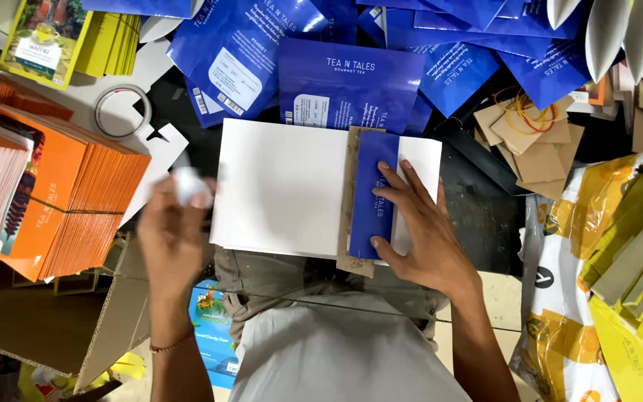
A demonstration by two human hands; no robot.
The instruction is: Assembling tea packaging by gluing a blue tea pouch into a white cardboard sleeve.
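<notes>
Partway, by the look of it. Right hand [422,238] spread flat, fingers open, pressing a blue strip [373,197] onto a brown card [351,201] over a white board [284,190] on the lap. Left hand [173,234] curled loosely round something small and white [190,186], blurred, just off the board's left edge. Strip laid and held; fixing seemingly not finished. Beyond both hands, blue pouches [347,82]; left of the left hand, orange cartons [76,201] and a tape roll [122,110].
</notes>
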